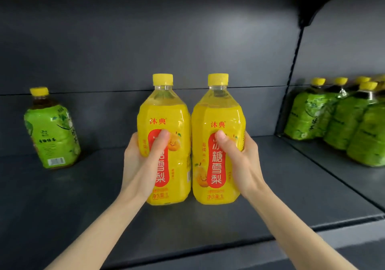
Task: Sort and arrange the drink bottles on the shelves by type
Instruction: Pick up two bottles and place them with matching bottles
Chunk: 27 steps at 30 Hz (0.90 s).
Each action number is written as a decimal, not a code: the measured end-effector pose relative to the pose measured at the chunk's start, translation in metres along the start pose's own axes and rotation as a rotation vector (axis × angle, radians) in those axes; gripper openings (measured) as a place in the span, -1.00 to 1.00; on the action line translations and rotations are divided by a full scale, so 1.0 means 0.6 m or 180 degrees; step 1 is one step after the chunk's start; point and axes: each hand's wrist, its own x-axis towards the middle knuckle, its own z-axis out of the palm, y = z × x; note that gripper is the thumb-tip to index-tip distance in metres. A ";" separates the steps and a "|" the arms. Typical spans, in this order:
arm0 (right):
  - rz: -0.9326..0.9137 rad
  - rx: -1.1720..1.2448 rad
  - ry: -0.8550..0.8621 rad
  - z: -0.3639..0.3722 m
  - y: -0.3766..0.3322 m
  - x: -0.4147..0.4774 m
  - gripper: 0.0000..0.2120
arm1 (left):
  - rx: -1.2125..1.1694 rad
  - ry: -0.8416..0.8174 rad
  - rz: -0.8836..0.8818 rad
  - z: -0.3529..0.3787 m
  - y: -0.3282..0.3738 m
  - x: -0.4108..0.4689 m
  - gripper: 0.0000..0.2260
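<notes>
- Head view: two yellow-capped bottles of yellow drink stand upright side by side near the middle of a dark grey shelf [83, 196], their sides touching.
- The left hand [141, 157] grips the left yellow bottle [166, 111] from its outer side. Its thumb [159, 142] lies across the red label on the front, and the other fingers wrap round the back, out of sight.
- The right hand [239, 155] holds the right yellow bottle [218, 111] in the mirrored way, with the thumb up the front of the red label and the fingers curled round the far side.
- Both bare forearms reach in from the bottom of the frame over the shelf's front edge.
- Whether the two bases rest on the shelf or sit just off it cannot be told.
- A lone green bottle [52, 132] with a yellow cap and a green label stands toward the left of the same shelf, well apart from the pair and untouched.
- At the right, past an upright divider, a neighbouring shelf [343, 176] carries a group of green bottles [333, 119] with yellow caps, packed close together, with at least four caps showing.
</notes>
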 end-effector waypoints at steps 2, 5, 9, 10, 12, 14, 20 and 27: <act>-0.0107 0.0003 0.0161 -0.051 -0.026 -0.028 -0.33 | -0.0037 -0.0131 0.0076 0.047 0.013 -0.023 -0.67; -0.0201 -0.0069 0.0416 -0.146 -0.062 -0.073 -0.34 | -0.0150 -0.0368 0.0105 0.136 0.030 -0.071 -0.68; -0.0276 -0.0309 0.0781 -0.307 -0.102 -0.152 -0.37 | -0.0376 -0.0622 0.0093 0.285 0.037 -0.167 -0.55; -0.0278 -0.0372 0.0874 -0.352 -0.113 -0.174 -0.37 | -0.0429 -0.0706 0.0078 0.326 0.038 -0.195 -0.54; -0.0321 -0.0483 0.1034 -0.439 -0.137 -0.214 -0.40 | -0.0530 -0.0877 0.0050 0.407 0.040 -0.247 -0.54; -0.0329 -0.0577 0.1209 -0.519 -0.159 -0.250 -0.43 | -0.0615 -0.1054 0.0032 0.484 0.042 -0.290 -0.50; -0.0363 -0.0772 0.1685 -0.717 -0.209 -0.301 -0.37 | -0.0813 -0.1506 0.0056 0.687 0.063 -0.364 -0.54; -0.0472 -0.0852 0.2009 -0.931 -0.207 -0.282 -0.32 | -0.0890 -0.1799 0.0209 0.919 0.047 -0.380 -0.47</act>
